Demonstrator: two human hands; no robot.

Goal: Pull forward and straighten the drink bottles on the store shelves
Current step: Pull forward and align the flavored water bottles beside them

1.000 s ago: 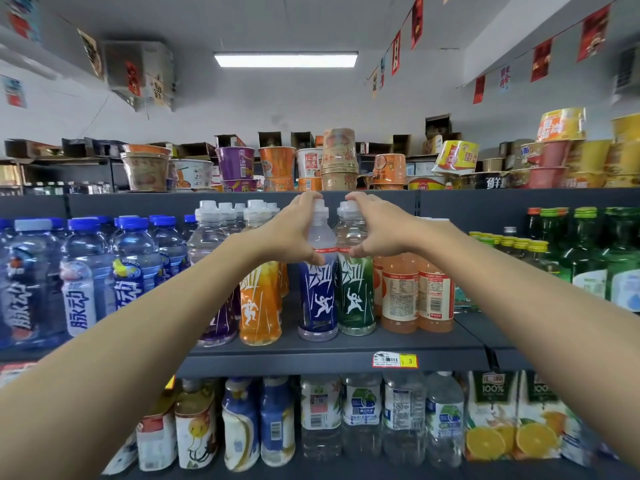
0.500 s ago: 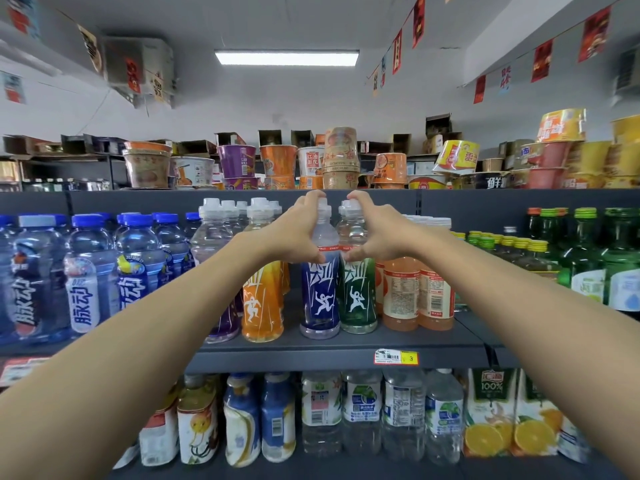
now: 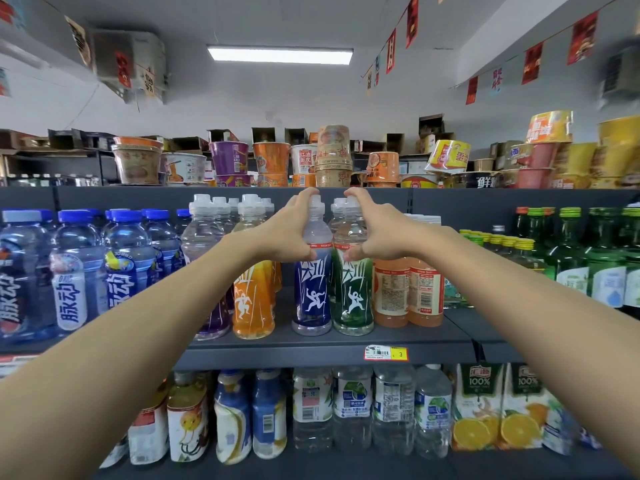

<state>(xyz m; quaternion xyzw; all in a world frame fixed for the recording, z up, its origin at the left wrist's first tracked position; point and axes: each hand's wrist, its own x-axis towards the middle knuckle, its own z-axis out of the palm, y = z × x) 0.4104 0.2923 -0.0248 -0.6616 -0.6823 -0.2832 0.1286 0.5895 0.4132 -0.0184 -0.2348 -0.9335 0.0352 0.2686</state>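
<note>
On the middle grey shelf (image 3: 311, 355) two sports-drink bottles stand upright side by side near the front edge. My left hand (image 3: 287, 230) grips the clear neck of the blue-label bottle (image 3: 311, 299). My right hand (image 3: 377, 233) grips the neck of the green-label bottle (image 3: 353, 299). An orange-label bottle (image 3: 252, 303) and a purple-label bottle (image 3: 214, 317) stand to the left of them, partly behind my left forearm. White caps of more bottles show behind.
Blue-capped water bottles (image 3: 72, 271) fill the shelf's left, peach drinks (image 3: 408, 289) and green glass bottles (image 3: 571, 265) its right. Below stand water bottles (image 3: 353, 410) and orange juice cartons (image 3: 478, 407). Instant noodle cups (image 3: 228, 157) crowd the top shelf.
Both hands stay on the two bottle necks. The fingers have shifted a little higher toward the caps, and the view has tilted slightly.
</note>
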